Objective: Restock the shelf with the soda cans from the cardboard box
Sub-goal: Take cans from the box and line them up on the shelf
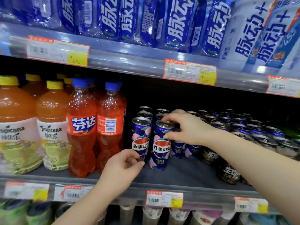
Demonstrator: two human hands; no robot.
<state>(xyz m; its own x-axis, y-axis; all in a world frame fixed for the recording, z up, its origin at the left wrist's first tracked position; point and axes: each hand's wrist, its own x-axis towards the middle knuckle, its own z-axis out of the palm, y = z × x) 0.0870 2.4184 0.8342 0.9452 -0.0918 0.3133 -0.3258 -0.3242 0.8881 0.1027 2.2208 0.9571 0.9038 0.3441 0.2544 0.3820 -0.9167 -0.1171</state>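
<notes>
Here, right fingers (170,118) tight round front soda can (159,150) — left fingers (129,155) pinched low on neighbour can (140,135)

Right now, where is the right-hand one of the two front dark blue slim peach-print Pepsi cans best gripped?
Probably at its top rim and upper wall, coming from the right. The dark blue slim can stands upright, with a matching can close on its left and more cans behind, so that side is free. The right hand pinches it there.
</notes>
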